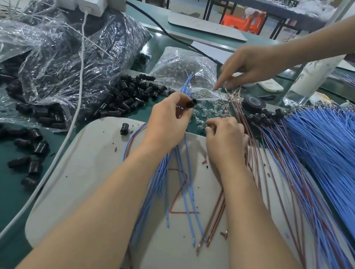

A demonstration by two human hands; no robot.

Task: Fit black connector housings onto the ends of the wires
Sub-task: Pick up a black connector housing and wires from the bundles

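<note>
Crowded white board (92, 168): loose housings (129, 99) left, wires (339, 140) right. Left hand (167, 122) pinched black connector housing (191, 103), mouth pointing right; right hand (225, 140) curled, grip unclear.

Hands are bare: left hand (166, 121), right hand (225, 140). Left forearm (101, 203) and right forearm (257, 222) are bare too, uncovered all the way to the frame's bottom edge.

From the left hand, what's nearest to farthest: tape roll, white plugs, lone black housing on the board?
1. Lone black housing, on the board just left of the left hand.
2. Tape roll, back right.
3. White plugs, far back left.
</note>
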